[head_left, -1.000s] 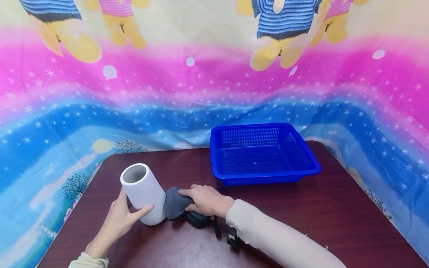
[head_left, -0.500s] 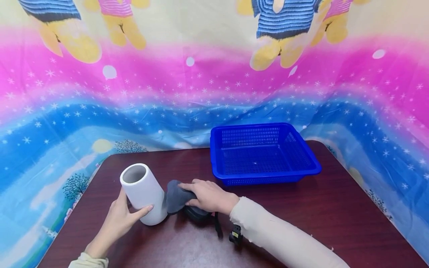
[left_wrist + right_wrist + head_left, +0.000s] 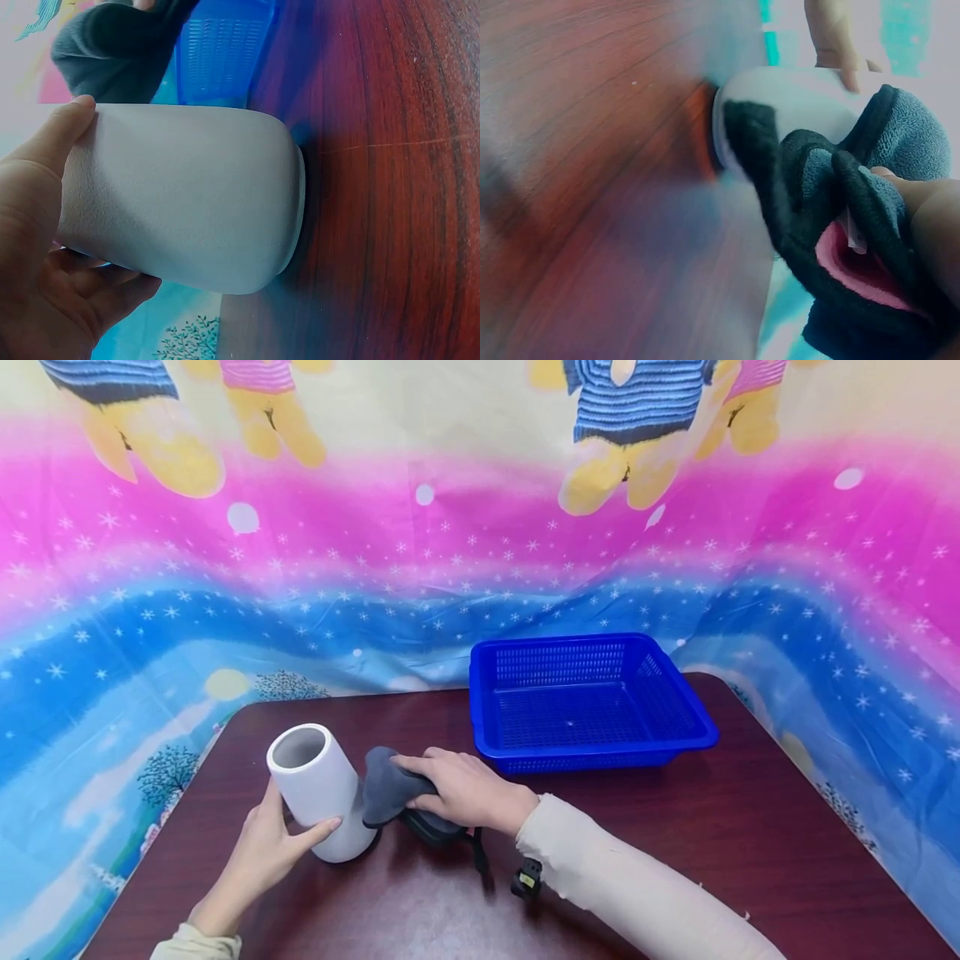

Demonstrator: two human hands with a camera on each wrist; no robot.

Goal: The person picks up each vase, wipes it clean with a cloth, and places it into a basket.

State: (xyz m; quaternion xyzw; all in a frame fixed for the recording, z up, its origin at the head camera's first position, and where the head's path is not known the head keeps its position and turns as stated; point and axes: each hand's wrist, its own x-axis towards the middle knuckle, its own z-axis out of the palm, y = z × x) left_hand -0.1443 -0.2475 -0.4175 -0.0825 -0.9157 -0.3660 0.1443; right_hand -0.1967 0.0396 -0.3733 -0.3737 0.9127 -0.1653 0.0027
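Note:
A white, matte, open-topped vase (image 3: pixel 322 810) stands at the left of the table. My left hand (image 3: pixel 262 852) holds it from its left side, thumb on the near face and fingers behind. My right hand (image 3: pixel 468 789) grips a folded grey cloth (image 3: pixel 393 785) with thick black edging, its front part lying against the vase's right side. The right wrist view shows the bunched cloth (image 3: pixel 915 135) with a pink lining and a small white tag inside its fold. In the left wrist view, the vase's lower body (image 3: pixel 195 195) and base rim are seen close to the wood.
A blue perforated plastic basket (image 3: pixel 592 760) sits at the back right of the dark red wooden table (image 3: pixel 675 860). A patterned curtain (image 3: pixel 420 635) hangs right behind the table. A small black camera (image 3: pixel 527 878) hangs below the right sleeve.
My right hand has moved the cloth upward along the vase's right side, from near its base, and lately slightly left. The left hand and the vase have stayed in place.

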